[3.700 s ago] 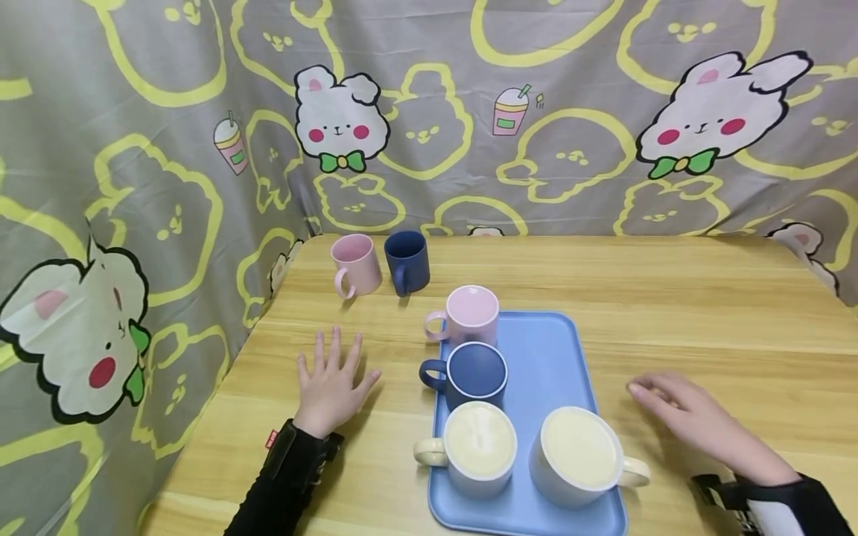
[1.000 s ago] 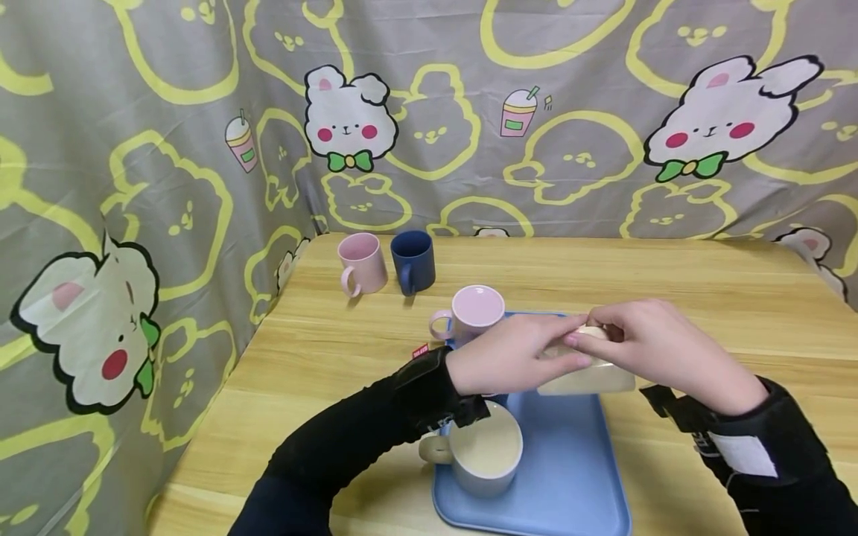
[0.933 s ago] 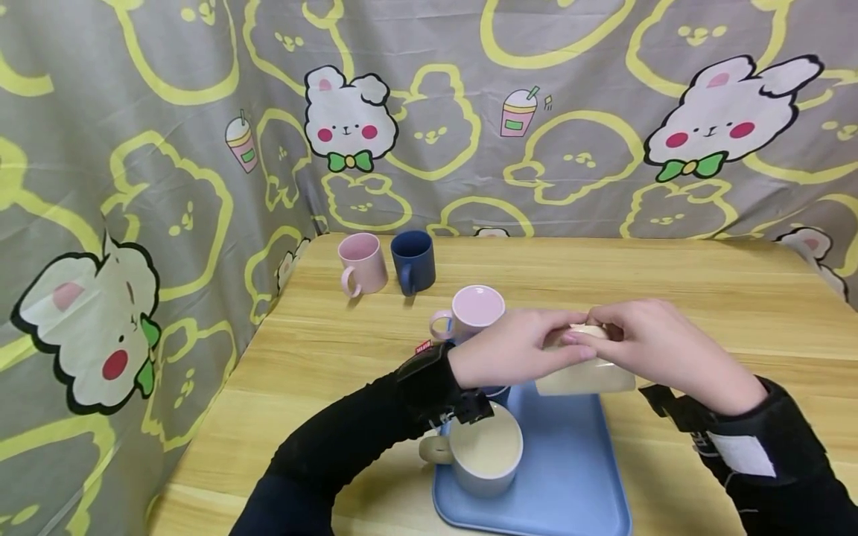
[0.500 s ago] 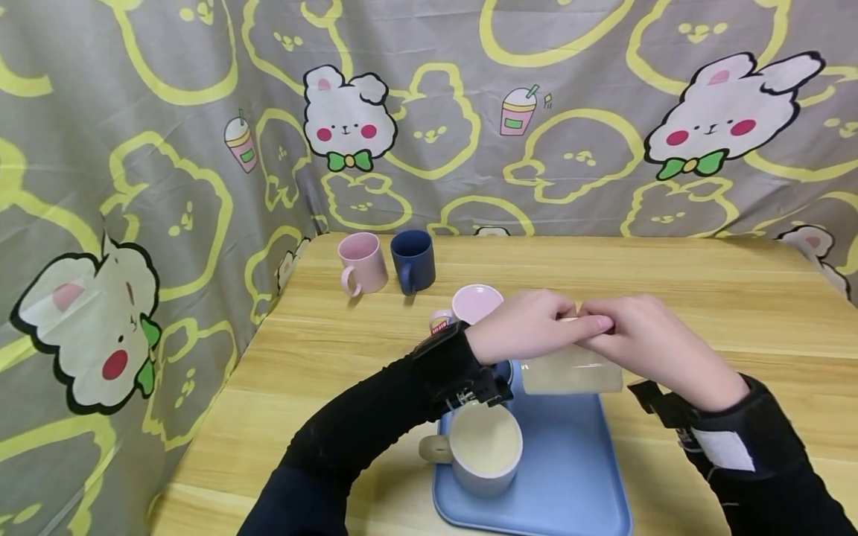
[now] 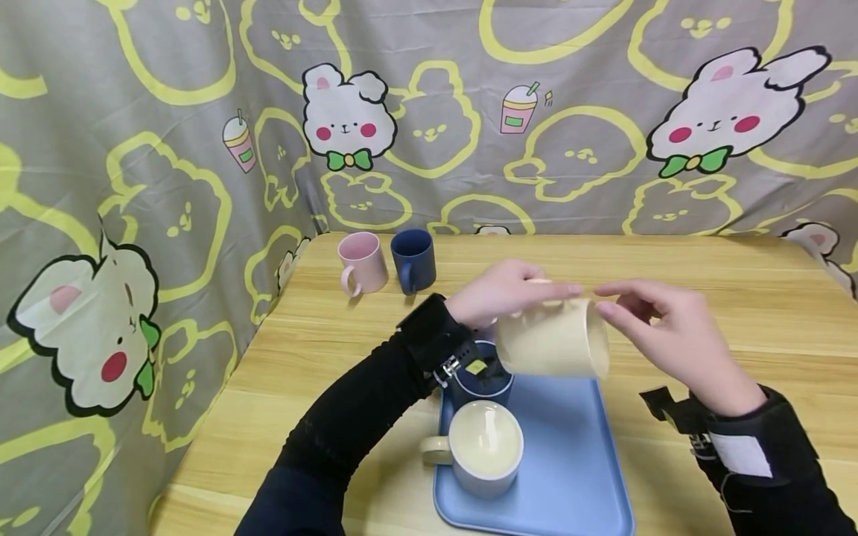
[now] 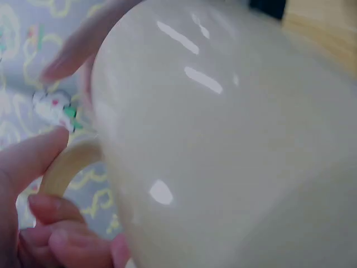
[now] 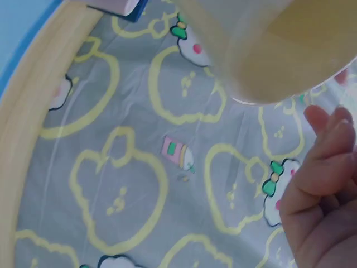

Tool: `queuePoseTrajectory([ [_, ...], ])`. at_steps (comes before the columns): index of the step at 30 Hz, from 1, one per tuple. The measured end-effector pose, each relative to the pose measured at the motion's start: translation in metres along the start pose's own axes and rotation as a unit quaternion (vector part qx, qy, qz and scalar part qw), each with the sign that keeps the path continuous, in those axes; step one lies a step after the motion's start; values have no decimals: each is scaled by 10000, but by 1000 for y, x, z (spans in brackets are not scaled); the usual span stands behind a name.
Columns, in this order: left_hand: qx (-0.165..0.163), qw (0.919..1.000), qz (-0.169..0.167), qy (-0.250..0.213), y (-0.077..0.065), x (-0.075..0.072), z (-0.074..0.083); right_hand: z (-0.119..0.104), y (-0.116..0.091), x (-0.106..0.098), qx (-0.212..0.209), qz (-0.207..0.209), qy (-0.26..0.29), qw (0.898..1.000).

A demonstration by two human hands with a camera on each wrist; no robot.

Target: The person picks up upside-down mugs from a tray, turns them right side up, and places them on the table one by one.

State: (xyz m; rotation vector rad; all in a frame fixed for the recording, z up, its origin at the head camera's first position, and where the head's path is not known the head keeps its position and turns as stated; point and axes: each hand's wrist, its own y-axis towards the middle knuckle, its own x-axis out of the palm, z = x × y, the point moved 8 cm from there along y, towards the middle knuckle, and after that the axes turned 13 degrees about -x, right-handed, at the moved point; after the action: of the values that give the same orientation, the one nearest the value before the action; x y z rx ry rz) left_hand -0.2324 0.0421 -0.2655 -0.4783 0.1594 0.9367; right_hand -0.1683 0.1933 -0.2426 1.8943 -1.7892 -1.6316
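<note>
Over the blue tray [image 5: 566, 461] a cream mug [image 5: 553, 342] is held on its side, its mouth facing right. My left hand [image 5: 499, 294] grips its handle [image 6: 70, 164]. Close to the rim is my right hand [image 5: 677, 335], fingers loosely bent and apart from the thumb; the right wrist view shows its fingertips [image 7: 318, 117] just off the rim. A second cream mug [image 5: 485, 450] stands on the tray's near left, seemingly base up. Behind it is a dark blue mug [image 5: 481, 372], partly covered by my left wrist. A pink mug beyond is almost wholly hidden.
At the table's back left stand a pink mug [image 5: 363, 264] and a dark blue mug [image 5: 413, 260], both upright. The wooden table [image 5: 737, 275] ends against a grey patterned curtain [image 5: 429, 112] at the back, which also closes the left side.
The cream mug, earlier standing on the tray's near right, is now lifted and lying sideways. Over the last half second my right hand has parted from it while my left hand shifted left with it.
</note>
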Motion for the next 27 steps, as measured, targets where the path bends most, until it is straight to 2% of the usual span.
queuePoseTrajectory([
  [3,-26,9958,225,-886,5,-15,-2,13,-8,-8,282,195,1,9994],
  [5,-23,9889,438,-1420,9,-26,-4,21,-14,-11,398,259,-97,9988],
  [7,35,9787,714,-1924,11,-38,-7,31,-20,-13,517,264,-202,9981],
  [10,196,9555,1086,-2737,13,-55,-13,44,-30,-15,670,181,-408,9968],
  [14,496,9143,1490,-3732,16,-73,-22,56,-41,-16,831,14,-551,9950],
  [17,560,8845,1652,-4326,23,-82,-30,63,-49,-15,906,-78,-591,9941],
  [19,518,8712,1724,-4568,29,-85,-36,66,-53,-14,928,-119,-617,9937],
  [22,492,8638,1817,-4674,37,-90,-45,69,-58,-12,915,-173,-636,9936],
  [27,592,8742,1915,-4422,51,-96,-60,77,-67,-12,1077,-302,-619,9918],
])
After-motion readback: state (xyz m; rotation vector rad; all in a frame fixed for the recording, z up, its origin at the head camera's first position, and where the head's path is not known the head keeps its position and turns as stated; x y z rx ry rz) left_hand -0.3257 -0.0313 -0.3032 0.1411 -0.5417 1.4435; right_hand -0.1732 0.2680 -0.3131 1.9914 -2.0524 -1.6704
